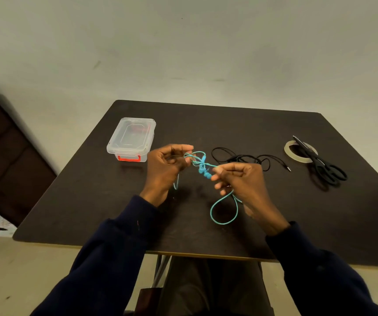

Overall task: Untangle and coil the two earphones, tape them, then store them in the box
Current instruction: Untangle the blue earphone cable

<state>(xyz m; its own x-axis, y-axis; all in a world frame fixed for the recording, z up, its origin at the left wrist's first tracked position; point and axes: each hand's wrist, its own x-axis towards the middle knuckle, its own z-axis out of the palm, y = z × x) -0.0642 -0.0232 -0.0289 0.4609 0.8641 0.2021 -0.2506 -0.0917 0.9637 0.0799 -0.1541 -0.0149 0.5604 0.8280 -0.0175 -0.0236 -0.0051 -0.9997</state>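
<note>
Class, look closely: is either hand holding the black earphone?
No, the black earphone lies on the table beyond the left hand and right hand, which both grip the teal earphone.

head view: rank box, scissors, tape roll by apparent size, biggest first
1. box: covers the most area.
2. scissors: about as long on the diagonal as the box, but slim.
3. tape roll: smallest, partly under the scissors.
All three sit at about the same depth on the table, so nearness hardly skews this.
</note>
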